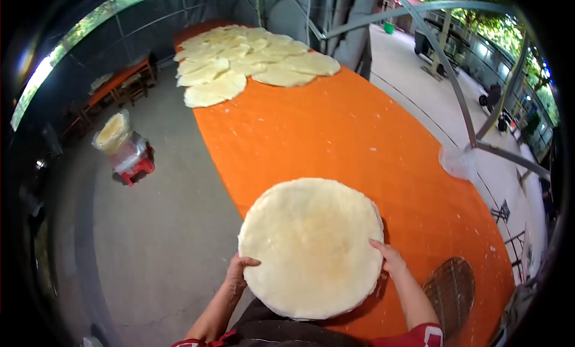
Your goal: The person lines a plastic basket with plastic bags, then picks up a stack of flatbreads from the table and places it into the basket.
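Note:
A stack of round, pale flat sheets (311, 245) is held level in front of my body, partly over the near left edge of the orange table (311, 137). My left hand (241, 270) grips its left rim, thumb on top and the fingers hidden beneath. At the right rim my right hand (388, 256) holds the same stack, its thumb also on top. Many similar pale sheets (251, 56) lie overlapping on the far end of the table.
On the floor at the left, a plastic-wrapped stack (120, 142) sits on a red stool (139, 170). A woven oval object (450, 293) lies at the table's near right. Clear plastic (456, 162) rests at the right edge, beside metal poles (458, 77).

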Demonstrator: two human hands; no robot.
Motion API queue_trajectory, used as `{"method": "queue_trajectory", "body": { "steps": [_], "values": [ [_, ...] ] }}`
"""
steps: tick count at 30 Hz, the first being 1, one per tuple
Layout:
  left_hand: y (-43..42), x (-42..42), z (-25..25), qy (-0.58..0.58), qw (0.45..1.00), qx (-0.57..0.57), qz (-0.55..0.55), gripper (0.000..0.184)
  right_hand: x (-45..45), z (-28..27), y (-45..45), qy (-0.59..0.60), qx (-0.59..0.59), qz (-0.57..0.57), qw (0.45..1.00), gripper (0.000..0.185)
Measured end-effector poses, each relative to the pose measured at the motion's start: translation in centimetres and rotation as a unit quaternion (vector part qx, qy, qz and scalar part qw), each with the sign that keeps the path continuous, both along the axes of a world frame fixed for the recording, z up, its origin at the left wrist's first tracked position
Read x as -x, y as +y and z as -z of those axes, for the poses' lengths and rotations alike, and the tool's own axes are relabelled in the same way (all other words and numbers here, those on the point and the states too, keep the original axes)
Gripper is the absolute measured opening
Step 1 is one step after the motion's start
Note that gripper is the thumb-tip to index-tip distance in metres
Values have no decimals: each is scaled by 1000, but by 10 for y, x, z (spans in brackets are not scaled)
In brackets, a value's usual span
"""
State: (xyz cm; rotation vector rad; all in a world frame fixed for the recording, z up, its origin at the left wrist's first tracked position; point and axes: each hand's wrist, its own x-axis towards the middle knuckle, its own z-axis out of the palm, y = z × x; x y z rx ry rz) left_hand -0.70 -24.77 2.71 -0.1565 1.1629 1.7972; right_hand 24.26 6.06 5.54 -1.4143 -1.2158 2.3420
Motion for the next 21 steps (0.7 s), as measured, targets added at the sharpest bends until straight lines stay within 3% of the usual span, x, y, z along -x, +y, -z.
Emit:
{"method": "queue_trajectory", "body": {
  "steps": [1,3,7,9,12,15,16,19,21],
  "values": [
    [0,3,10,11,1000,9,-26,55,3,-4,-4,13,27,14,999,60],
    [8,10,-18,17,997,33,-68,47,7,-6,-11,36,48,23,998,61],
    [12,66,-48,-48,996,75,20,47,16,-1,-47,21,-11,8,1000,65],
    [10,86,-23,-62,992,108,26,35,18,8,-56,34,-76,-17,996,65],
    [15,94,-15,-75,991,91,58,29,24,3,-65,85,-27,51,995,63],
    [-3,112,43,-43,991,122,13,28,21,33,-61,9,-28,158,987,58],
    [-13,124,73,-16,995,97,21,24,27,17,-64,-33,-66,172,982,56],
    [-11,116,47,50,992,117,-1,22,39,-5,-72,71,-67,155,983,50],
    [-3,110,27,26,997,36,65,28,29,27,-65,117,-18,141,983,42]
  ]
}}
